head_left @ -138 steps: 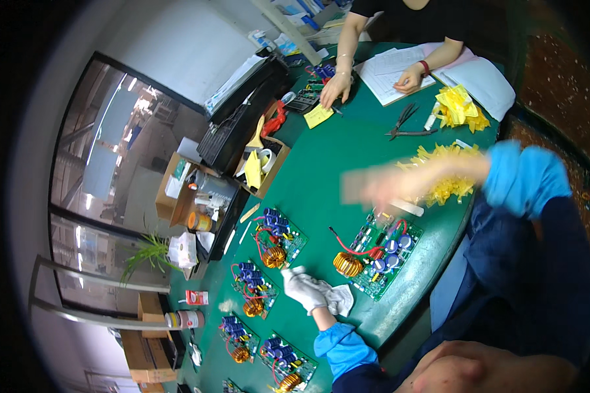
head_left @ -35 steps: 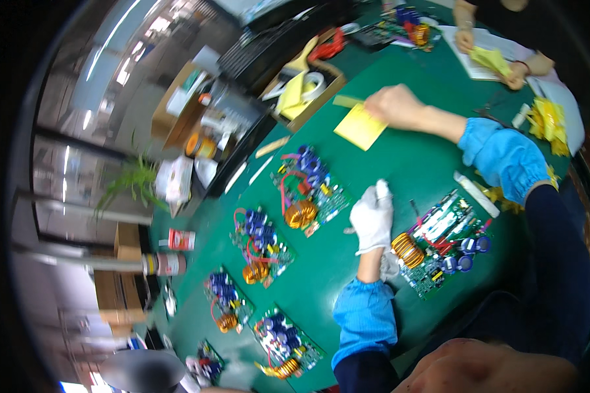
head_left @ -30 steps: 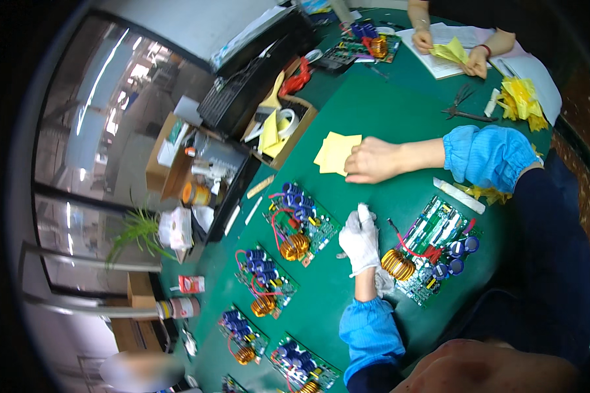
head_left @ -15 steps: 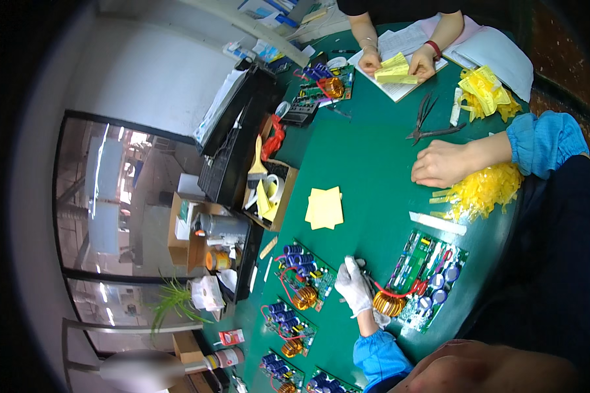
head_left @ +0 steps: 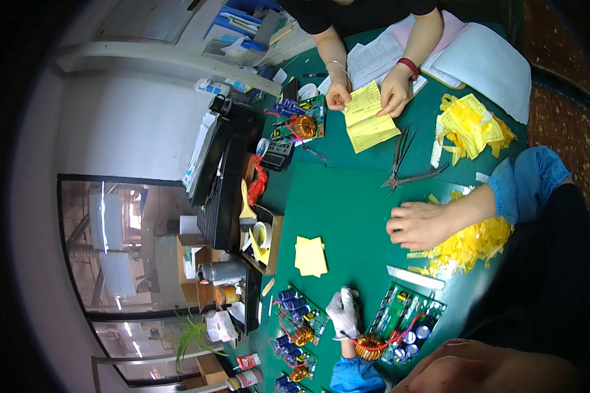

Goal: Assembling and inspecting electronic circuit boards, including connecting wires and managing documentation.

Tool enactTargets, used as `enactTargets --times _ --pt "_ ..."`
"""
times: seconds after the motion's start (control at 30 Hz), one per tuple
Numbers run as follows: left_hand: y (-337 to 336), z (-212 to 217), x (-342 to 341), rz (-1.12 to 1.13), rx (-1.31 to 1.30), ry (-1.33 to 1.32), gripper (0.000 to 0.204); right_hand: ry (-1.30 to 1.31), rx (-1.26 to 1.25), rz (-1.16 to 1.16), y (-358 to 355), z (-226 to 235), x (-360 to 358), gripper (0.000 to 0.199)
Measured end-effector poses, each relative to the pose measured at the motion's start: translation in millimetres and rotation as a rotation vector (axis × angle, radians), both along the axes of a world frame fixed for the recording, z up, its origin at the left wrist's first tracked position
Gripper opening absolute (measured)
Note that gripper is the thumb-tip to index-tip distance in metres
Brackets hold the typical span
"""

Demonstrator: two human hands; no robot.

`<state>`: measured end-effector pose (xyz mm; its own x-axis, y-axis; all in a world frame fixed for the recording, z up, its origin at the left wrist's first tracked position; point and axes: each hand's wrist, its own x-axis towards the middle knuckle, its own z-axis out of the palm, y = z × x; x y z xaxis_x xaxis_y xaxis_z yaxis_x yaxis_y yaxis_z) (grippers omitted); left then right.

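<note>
"Since a second ago, the right hand has left the yellow sheets and now sits beside the yellow strips, its wrist across their edge."

"And its fingers?"

"Bent, palm down, slightly spread. I can't tell whether anything lies under them. Those sheets are overlapping on the green table, well apart from both hands."

"What's the gloved left hand doing?"

"It's just beside the circuit board, near the copper coil. The gloved fingers look curled and pressed together; I can't make out whether they pinch anything."

"So the board lies in front of the person, right of the glove?"

"Yes, with a white strip along its far edge. More boards lie left of the glove."

"Across the table, the co-worker's hands hold a creased yellow paper, near the pliers."
</note>
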<state>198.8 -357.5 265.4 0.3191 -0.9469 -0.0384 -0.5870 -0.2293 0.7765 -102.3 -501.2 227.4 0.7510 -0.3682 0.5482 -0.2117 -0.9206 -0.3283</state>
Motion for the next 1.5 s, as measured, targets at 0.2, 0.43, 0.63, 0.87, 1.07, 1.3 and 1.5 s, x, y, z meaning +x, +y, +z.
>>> enactTargets --times 0.2,0.43,0.63,0.87,1.07,1.3,1.5 --pt "-79 -1 -35 -0.611 -0.102 -0.385 0.033 -0.013 0.200 0.020 1 -3 -3 0.017" --pt "-109 -7 -81 -0.734 -0.217 -0.416 0.030 0.020 0.158 -0.008 6 -1 -6 0.020" --pt "-103 -2 -81 -0.788 -0.242 -0.453 0.016 0.019 0.178 -0.022 2 2 -5 0.020" --pt "-99 7 -87 -0.896 -0.255 -0.533 0.014 -0.018 0.212 -0.009 1 8 -3 0.016" --pt "-98 7 -87 -0.913 -0.231 -0.532 0.015 -0.011 0.216 0.000 2 6 -3 0.016" --pt "-99 7 -87 -0.909 -0.238 -0.505 0.016 -0.017 0.230 0.004 3 7 -4 0.016" --pt "-100 8 -88 -0.899 -0.256 -0.488 0.015 -0.004 0.231 0.000 2 8 -4 0.017"
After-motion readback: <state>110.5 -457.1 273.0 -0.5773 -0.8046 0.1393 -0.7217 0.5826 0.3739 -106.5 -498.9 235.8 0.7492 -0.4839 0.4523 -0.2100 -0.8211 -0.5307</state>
